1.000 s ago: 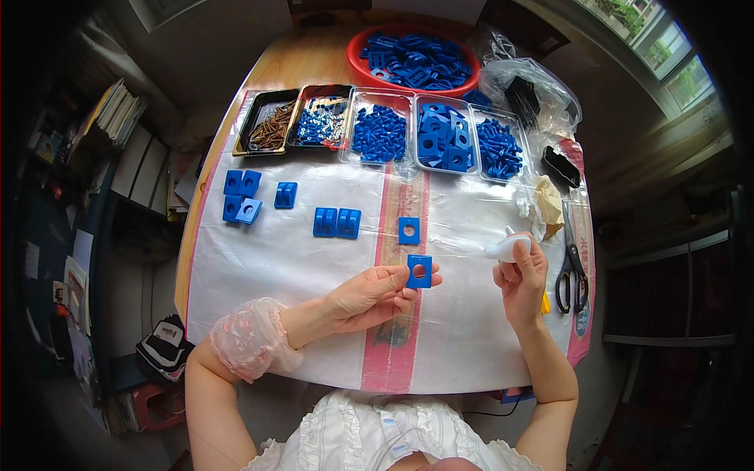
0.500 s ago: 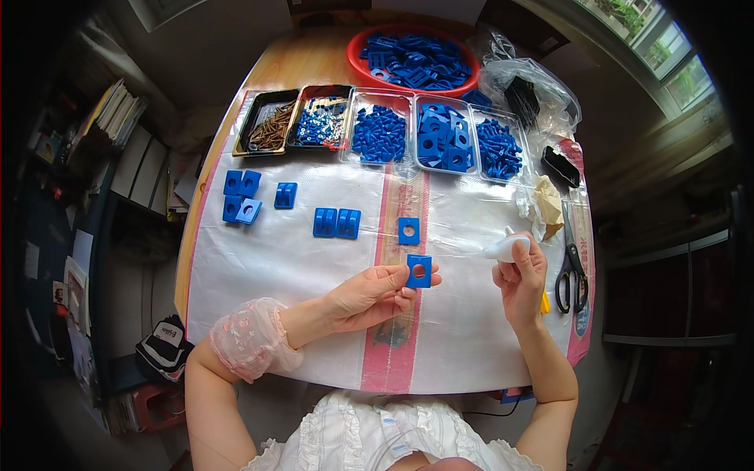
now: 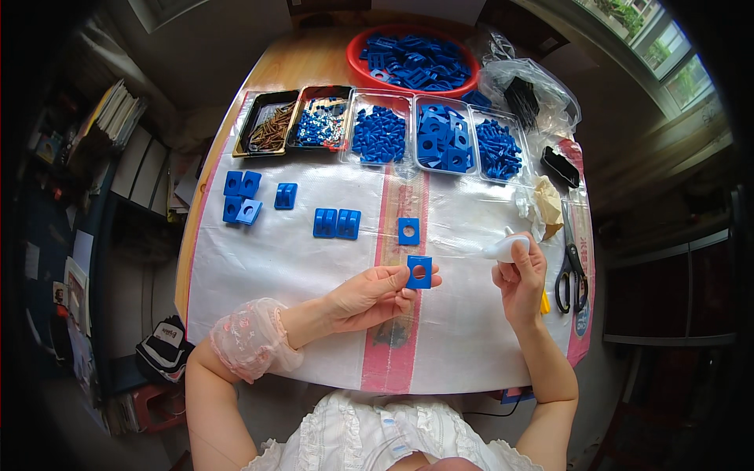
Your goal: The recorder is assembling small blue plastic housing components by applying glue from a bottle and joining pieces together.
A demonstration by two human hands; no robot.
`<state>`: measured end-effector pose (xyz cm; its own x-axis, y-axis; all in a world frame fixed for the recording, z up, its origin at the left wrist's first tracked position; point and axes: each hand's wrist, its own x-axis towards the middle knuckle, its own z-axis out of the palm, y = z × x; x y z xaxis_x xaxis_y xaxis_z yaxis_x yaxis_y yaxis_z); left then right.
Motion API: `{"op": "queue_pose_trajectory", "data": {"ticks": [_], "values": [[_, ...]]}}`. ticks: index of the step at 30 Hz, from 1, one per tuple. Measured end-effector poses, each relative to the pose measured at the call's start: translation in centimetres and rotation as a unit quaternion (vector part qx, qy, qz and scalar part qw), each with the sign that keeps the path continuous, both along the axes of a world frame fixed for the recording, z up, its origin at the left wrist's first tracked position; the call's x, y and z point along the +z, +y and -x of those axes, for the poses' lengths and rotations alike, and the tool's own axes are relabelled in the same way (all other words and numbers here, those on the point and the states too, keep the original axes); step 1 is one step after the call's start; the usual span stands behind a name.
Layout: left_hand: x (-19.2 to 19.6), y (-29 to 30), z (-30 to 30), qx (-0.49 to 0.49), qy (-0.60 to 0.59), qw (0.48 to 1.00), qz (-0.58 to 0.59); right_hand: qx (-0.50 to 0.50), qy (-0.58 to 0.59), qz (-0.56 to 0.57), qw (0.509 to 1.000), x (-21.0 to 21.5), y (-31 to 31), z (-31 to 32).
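Between the thumb and fingers of my left hand (image 3: pixel 373 297) is a blue square plastic plate (image 3: pixel 412 281) with a round hole, its face turned up. My right hand (image 3: pixel 521 271) is closed round a small white squeeze bottle (image 3: pixel 510 249), held up with its narrow end pointing left. A fine, pale thread seems to stretch from the bottle toward the plate. Just beyond my left fingers lies another holed blue plate (image 3: pixel 408 231). Farther left are two ridged blue pieces (image 3: pixel 336 223) side by side, a single ridged piece (image 3: pixel 285 195) and several holed blue pieces (image 3: pixel 242 196) grouped together.
Along the back stand a black tray of brown screws (image 3: pixel 271 125), a tray of small mixed parts (image 3: pixel 320 122) and clear trays of blue parts (image 3: pixel 378 133). Behind them is a red basin (image 3: pixel 353 67) heaped with blue pieces. Black scissors (image 3: pixel 572 279) lie at the right, near crumpled brown paper (image 3: pixel 548 206).
Almost nothing differs. Both hands keep their places, with the blue plate and the white bottle still in them.
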<state>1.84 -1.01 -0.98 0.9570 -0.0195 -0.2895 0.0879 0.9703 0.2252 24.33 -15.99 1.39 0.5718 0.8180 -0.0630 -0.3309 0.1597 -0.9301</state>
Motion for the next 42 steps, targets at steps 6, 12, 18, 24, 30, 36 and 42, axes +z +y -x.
{"op": "queue_pose_trajectory", "data": {"ticks": [6, 12, 18, 24, 30, 36, 42], "values": [[-0.16, -0.04, 0.04, 0.001, -0.007, 1.0, -0.004, -0.005, -0.011, 0.009, 1.0, 0.04, 0.08, 0.07], [-0.16, -0.03, 0.07, -0.003, -0.015, 1.0, -0.007, -0.025, -0.024, 0.026, 0.999, 0.53, 0.47, 0.65], [-0.12, -0.01, 0.09, -0.008, -0.012, 1.0, -0.018, -0.023, -0.021, 0.025, 0.999, 0.59, 0.43, 0.66], [0.12, 0.01, 0.11, -0.006, -0.01, 1.0, -0.012, -0.021, -0.021, 0.027, 0.999, 0.5, 0.39, 0.54], [0.1, 0.06, 0.13, -0.011, -0.011, 1.0, -0.011, -0.016, -0.016, 0.026, 0.999, 0.39, 0.32, 0.44], [0.21, 0.04, 0.15, -0.011, -0.009, 1.0, -0.012, -0.017, -0.019, 0.025, 0.999, 0.44, 0.3, 0.48], [0.0, 0.03, 0.15, -0.013, -0.012, 1.0, -0.016, -0.018, -0.022, 0.023, 0.999, 0.43, 0.41, 0.55]]}}
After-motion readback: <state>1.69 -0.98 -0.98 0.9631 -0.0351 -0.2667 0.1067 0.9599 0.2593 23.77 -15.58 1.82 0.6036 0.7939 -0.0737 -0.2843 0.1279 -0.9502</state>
